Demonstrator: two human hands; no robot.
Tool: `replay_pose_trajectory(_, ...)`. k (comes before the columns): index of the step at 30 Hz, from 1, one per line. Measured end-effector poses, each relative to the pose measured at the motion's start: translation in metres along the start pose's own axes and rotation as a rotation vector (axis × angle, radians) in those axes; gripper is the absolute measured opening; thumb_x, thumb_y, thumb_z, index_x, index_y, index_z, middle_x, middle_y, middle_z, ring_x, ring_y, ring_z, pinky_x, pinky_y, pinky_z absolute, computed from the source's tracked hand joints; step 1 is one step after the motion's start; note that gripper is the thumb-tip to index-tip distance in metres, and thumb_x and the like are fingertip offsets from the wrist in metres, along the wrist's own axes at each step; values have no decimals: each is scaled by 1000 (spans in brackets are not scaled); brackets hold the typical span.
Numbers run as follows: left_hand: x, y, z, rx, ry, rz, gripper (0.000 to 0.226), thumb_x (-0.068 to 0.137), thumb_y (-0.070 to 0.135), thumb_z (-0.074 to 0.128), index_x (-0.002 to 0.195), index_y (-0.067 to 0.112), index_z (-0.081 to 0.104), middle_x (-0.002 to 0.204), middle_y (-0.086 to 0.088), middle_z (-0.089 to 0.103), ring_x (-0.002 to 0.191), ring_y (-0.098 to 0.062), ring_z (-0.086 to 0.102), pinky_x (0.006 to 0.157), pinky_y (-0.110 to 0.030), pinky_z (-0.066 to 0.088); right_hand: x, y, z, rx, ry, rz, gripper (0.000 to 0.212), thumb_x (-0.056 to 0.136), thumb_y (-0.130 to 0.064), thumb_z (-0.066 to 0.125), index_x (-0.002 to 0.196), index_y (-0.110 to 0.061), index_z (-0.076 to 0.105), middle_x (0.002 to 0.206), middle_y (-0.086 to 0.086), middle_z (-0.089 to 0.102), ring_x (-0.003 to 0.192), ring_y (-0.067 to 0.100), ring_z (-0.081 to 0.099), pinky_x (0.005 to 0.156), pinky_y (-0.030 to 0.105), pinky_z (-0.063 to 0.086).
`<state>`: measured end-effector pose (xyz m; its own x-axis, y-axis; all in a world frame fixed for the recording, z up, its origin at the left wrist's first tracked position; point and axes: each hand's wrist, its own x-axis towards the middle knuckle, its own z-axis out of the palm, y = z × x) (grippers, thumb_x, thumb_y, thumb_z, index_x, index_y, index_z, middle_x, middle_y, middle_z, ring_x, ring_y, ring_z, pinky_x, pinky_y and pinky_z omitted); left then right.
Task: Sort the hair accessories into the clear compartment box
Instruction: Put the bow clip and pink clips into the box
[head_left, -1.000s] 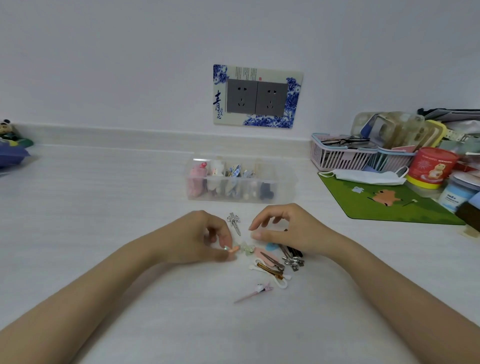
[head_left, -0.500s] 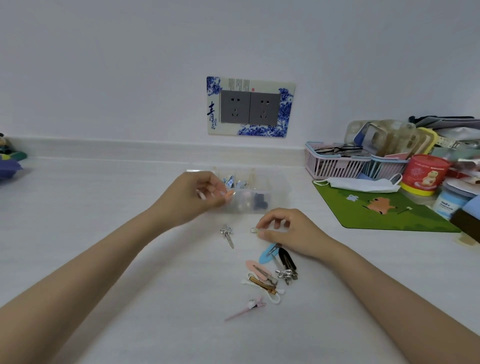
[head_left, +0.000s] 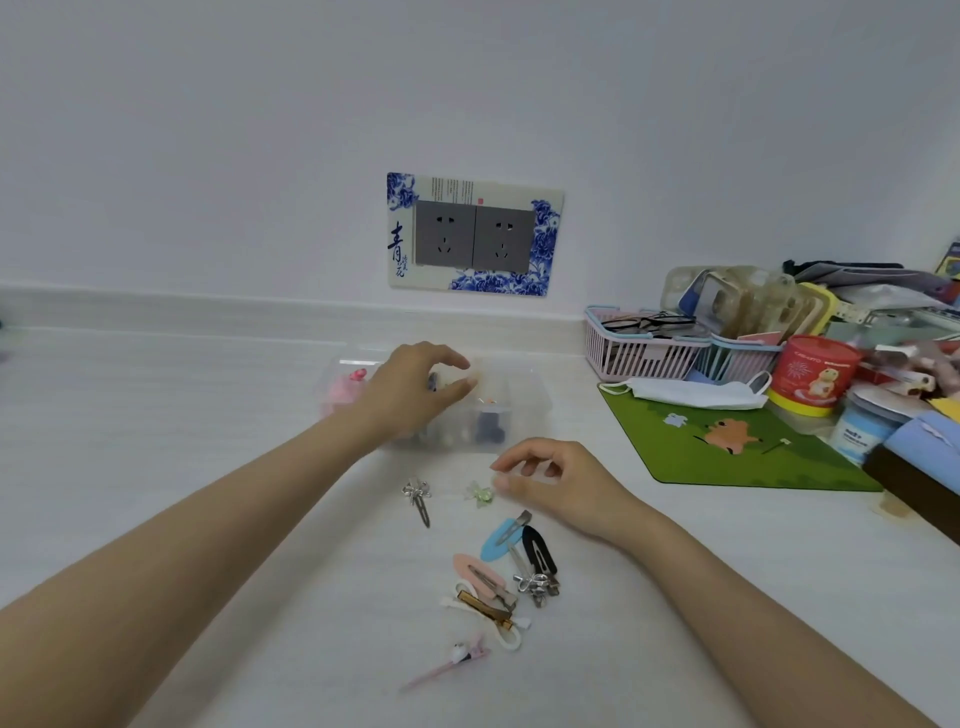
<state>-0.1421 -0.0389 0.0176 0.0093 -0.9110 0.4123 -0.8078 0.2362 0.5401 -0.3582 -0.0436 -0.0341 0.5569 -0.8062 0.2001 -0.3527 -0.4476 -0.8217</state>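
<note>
Nearest us, loose clips (head_left: 496, 584) heaped on the counter (head_left: 208, 467). Beyond, our right hand (head_left: 561, 483), loosely curled, empty, just beside a green flower clip (head_left: 480, 493). Farthest, our left hand (head_left: 410, 395) hovers over the clear compartment box (head_left: 522, 413), fingers parted, empty.

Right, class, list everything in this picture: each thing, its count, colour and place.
clear compartment box: one, clear, back of counter, partly filled
silver bow clips: two, one before the box, one in the pile
flower clip: one, green, before the box
snap clips: three, blue, black, pink, in the pile
barrette: one, brown, in the pile
long clip: one, pink, nearest the camera
mat: one, green, right
face mask: one, white, on the mat's edge
pink basket: one, by the wall
tub: one, red, right
socket plate: one, blue-white, wall
left hand: over the box, nothing seen in it
right hand: by the flower clip, empty
</note>
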Motion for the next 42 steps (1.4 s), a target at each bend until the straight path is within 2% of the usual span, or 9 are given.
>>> replay_pose_trajectory(4,-36,-7,-13,91,27,112,38,85,39,61,119,21,61,131,-3,56,124,-19,45,101,-27,32,2,-2,7,-70,-20,-15,21,71,-44,75,89,-33,71,94,-16,65,80,-6,49,69,1,35)
replay_pose_trajectory(10,-89,-5,-17,37,6,227,48,79,58,48,117,32,60,131,11,53,123,-4,44,103,-22,31,4,-7,15,-133,13,-41,23,66,-50,76,79,-31,73,88,-12,60,80,-4,49,70,10,37)
replay_pose_trajectory(14,-98,-18,-6,56,-194,132,48,85,53,50,131,39,47,141,22,38,133,0,32,108,-20,24,-1,-9,15,-103,-4,-33,11,70,-35,79,75,-28,72,85,-11,65,77,2,52,69,11,39)
replay_pose_trajectory(20,-98,-33,3,199,-478,88,50,98,43,31,145,35,21,158,9,12,145,-8,5,110,-16,0,-8,-20,9,-298,6,-111,7,75,-33,75,78,-30,70,76,-24,64,79,-5,54,69,7,40)
replay_pose_trajectory(27,-96,-31,4,201,-477,72,51,97,44,34,145,35,22,158,7,13,146,-10,5,112,-20,2,36,-51,-22,-250,319,-222,5,77,-28,73,80,-26,69,77,-20,64,76,-2,55,67,-2,34)
replay_pose_trajectory(30,-97,-30,3,178,-474,48,55,95,46,38,146,31,22,157,8,17,145,-10,10,111,-19,5,60,-54,-26,-259,351,-210,6,79,-27,72,80,-23,68,75,-17,64,77,6,57,68,4,38)
replay_pose_trajectory(35,-94,-33,-11,69,-391,34,47,90,41,54,133,25,47,140,13,47,125,-1,43,104,-14,28,72,-38,-21,-340,327,-105,11,81,-27,70,89,-19,68,92,-7,68,93,11,58,84,27,43)
replay_pose_trajectory(38,-91,-37,-16,16,-316,71,33,84,35,64,116,24,63,124,15,58,112,5,51,93,-2,30,60,-34,-23,-285,393,-152,10,82,-26,69,91,-23,67,93,-13,65,92,7,55,79,12,38)
replay_pose_trajectory(42,-89,-37,-20,-85,-237,67,12,76,31,75,84,29,67,89,10,67,79,0,56,73,-11,42,30,-38,-15,-173,379,-225,6,82,-25,69,88,-26,67,91,-17,65,88,0,56,76,-2,33)
